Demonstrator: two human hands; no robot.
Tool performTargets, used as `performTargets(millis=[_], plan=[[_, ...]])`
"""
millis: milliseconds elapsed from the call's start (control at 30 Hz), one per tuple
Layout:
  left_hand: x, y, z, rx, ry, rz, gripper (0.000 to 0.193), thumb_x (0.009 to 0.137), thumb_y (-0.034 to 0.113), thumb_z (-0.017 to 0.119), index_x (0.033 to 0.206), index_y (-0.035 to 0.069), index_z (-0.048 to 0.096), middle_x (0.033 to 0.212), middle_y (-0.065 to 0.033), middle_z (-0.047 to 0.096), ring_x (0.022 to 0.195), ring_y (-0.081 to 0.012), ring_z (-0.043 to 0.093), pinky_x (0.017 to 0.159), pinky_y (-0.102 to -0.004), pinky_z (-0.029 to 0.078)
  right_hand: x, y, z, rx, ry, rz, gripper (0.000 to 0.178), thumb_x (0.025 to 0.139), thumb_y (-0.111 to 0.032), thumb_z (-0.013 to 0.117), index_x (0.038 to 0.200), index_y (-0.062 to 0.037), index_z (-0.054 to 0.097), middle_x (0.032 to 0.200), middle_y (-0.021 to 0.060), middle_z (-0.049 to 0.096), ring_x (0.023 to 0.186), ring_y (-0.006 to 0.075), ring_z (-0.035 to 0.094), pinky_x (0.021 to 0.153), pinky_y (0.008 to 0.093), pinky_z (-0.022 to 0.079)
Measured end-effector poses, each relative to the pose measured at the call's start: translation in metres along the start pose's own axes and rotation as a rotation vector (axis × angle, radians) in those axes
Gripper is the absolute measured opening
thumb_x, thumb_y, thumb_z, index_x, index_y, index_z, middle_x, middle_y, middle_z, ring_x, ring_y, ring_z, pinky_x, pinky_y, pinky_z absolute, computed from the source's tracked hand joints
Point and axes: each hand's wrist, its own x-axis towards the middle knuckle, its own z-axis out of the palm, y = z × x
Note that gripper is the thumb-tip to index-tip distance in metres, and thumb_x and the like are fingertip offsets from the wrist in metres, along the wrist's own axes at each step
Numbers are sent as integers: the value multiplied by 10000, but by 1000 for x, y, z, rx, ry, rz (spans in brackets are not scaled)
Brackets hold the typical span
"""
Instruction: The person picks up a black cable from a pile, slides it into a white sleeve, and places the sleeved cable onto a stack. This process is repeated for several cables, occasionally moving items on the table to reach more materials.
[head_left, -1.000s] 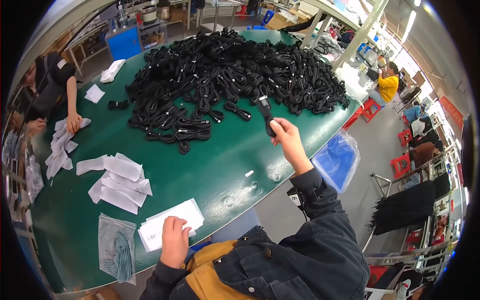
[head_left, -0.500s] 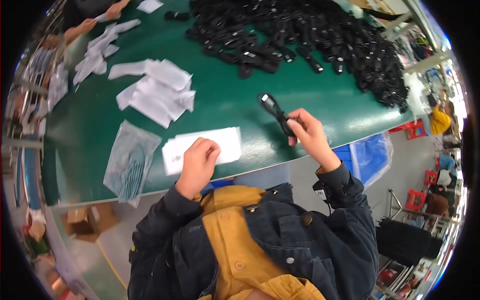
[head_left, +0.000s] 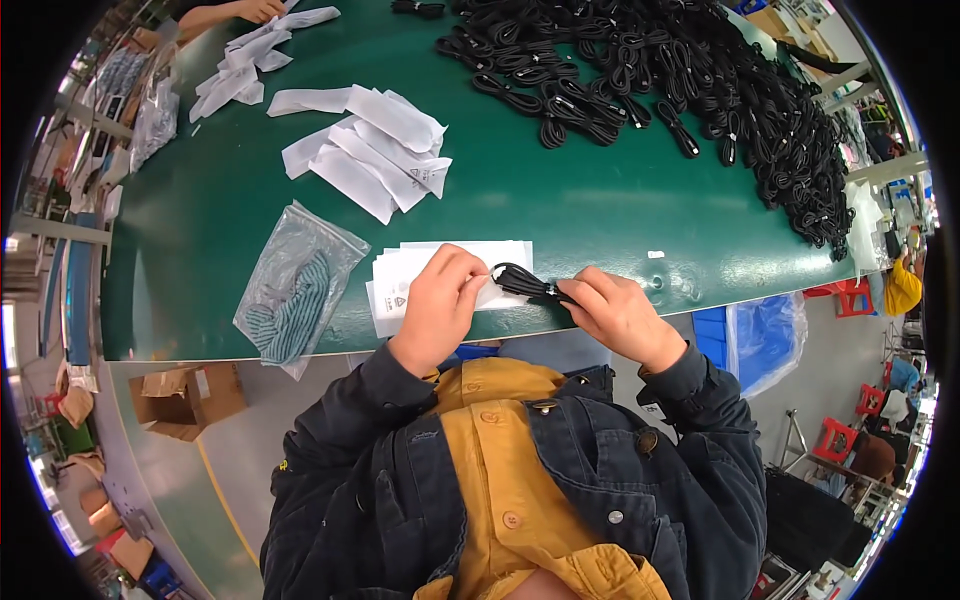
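Note:
My right hand (head_left: 622, 315) is closed on a coiled black cable (head_left: 522, 281), gripping it by its tied right end. The cable's looped left end points at my left hand (head_left: 440, 308), with a small white part at its tip. Thumb and fingertips of my left hand pinch the edge of a white paper sleeve (head_left: 487, 293), and the cable end is right at that edge. Whether the cable is inside the sleeve I cannot tell. Under both hands, near the table's front edge, lies a stack of flat white paper sleeves (head_left: 392, 268).
Filled-looking white sleeves (head_left: 375, 150) lie in a loose pile beyond my left hand. A clear plastic bag with striped cloth (head_left: 290, 310) is at left. Coiled black cables (head_left: 640, 60) heap along the far right of the green table (head_left: 560, 210). Another person's hand (head_left: 260, 10) is far left.
My right hand has brought the cable left, over the sleeve stack, to my left hand. My left hand now pinches a sleeve edge. The view has shifted a little.

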Motion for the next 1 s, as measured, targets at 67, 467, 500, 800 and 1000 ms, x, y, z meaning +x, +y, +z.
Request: performTargets(millis=[67,467,500,800,1000], plan=[[1,-1,0,177,26,210,77,873,-43,630,932,-1,601,826,-88,570,706,-174,551,639,-290,451,1,1,2,-75,11,-44,315,791,-3,721,1086,-12,610,900,107,584,726,305,624,618,383,516],[0,0,-1,1,-41,113,114,835,-80,612,919,-11,575,953,-126,580,777,-266,568,704,-323,479,4,5,8,-64,19,-111,308,802,-47,706,1084,-7,590,865,99,547,707,270,603,594,369,503],[1,2,-1,1,-41,113,114,835,-80,612,919,-11,575,953,-126,580,777,-266,568,704,-323,479,6,3,7,-13,7,-77,300,810,-55,708,1083,-8,592,868,100,555,715,270,606,596,362,503],[19,16,-8,142,-47,344,177,771,-68,652,909,10,576,1013,-126,547,968,-334,528,818,-393,455,31,-5,11,323,159,106,206,880,-82,739,1042,-27,625,743,28,575,616,77,523,528,240,421],[36,22,-16,146,-43,262,115,839,-35,643,901,21,564,1083,-101,585,1016,-268,550,905,-357,444,61,-19,9,440,267,388,232,823,-60,786,996,-20,637,857,53,612,688,105,541,595,249,457]])
